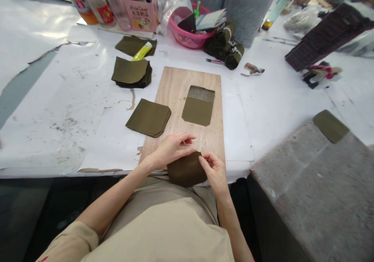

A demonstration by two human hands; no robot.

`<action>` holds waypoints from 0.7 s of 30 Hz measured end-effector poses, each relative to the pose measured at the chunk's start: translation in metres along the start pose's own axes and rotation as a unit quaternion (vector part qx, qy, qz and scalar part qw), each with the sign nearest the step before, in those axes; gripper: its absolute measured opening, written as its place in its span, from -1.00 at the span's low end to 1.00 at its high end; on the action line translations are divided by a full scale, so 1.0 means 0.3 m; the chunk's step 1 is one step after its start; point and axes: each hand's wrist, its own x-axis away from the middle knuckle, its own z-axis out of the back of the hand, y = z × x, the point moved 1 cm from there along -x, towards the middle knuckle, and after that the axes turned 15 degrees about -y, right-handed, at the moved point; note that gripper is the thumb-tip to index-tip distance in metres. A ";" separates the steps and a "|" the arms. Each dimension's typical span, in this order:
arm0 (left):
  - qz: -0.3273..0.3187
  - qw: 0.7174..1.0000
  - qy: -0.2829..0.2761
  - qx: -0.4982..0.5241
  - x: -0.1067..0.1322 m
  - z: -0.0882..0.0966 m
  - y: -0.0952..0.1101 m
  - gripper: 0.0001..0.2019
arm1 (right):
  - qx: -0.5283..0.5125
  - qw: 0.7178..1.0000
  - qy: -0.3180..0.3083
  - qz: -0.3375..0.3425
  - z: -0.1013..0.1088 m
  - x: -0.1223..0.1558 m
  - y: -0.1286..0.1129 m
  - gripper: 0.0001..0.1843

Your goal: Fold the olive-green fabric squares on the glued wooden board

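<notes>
A dark olive fabric piece [187,170] hangs over the table's front edge, its top corner pinched by my right hand [214,170]. My left hand [177,147] lies along that piece's upper left edge, fingers stretched out and apart above the board. Farther up the wooden board [172,86] lies an olive pocket-shaped piece [198,108] with clipped lower corners and a rougher, shinier band on top. Left of it, a small stack of olive pieces [149,117] overlaps the board's edge.
Behind are a thicker olive stack [131,73], a yellow glue stick [142,51], a pink basket [189,39], rolled olive fabric [233,55] and small snips [214,61]. At right, a grey-topped stand [315,184] carries one olive piece [330,125].
</notes>
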 end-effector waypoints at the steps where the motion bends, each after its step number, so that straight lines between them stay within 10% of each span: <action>1: -0.018 0.999 -0.015 -0.036 -0.001 -0.003 0.002 -0.74 | 0.004 1.000 -0.004 0.001 -0.001 -0.002 0.000 -0.71; 9: -0.062 0.976 -0.024 -0.208 -0.030 -0.056 0.020 -0.83 | 0.033 0.999 -0.002 0.019 -0.006 -0.008 -0.003 -0.70; 21: 0.042 0.978 -0.094 0.180 -0.022 -0.012 -0.005 -0.65 | -0.059 0.997 0.053 0.014 0.009 0.000 0.025 -0.72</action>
